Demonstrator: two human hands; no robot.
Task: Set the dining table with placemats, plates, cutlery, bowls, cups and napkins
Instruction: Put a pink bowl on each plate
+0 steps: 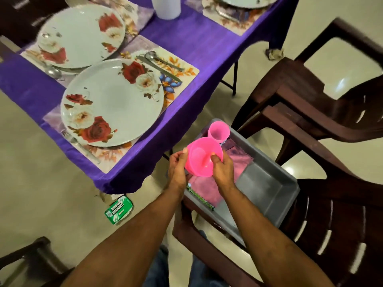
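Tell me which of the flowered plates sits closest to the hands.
The plate at the table's near corner, on the placemat with the blue flower. The second plate lies farther back to the left, and the third is at the far edge, mostly cut off.

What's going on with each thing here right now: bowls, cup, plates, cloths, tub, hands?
Pink bowls: stacked, held above the tub.
Left hand: grips the stack.
Right hand: grips the bowl rim.
Pink cup: upright in the tub.
Grey tub: on a chair.
Pink cloths: in tub.
Near plate: on placemat.
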